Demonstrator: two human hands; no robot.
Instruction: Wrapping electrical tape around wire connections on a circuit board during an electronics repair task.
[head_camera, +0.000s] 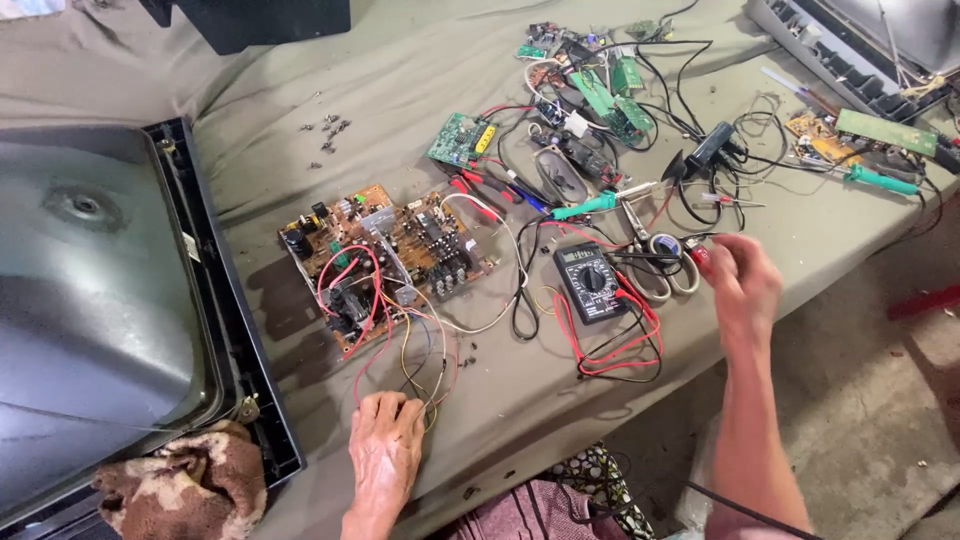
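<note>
Right hand is pinching a red probe just right of the multimeter. Left hand is lying curled on loose wires, near side of the circuit board

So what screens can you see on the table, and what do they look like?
Multimeter: black, boxy, middle of the table near the right hand; small grey display above a round dial.
Television tube: big, grey, curved glass in a black frame, lying at the table's left edge.
</note>
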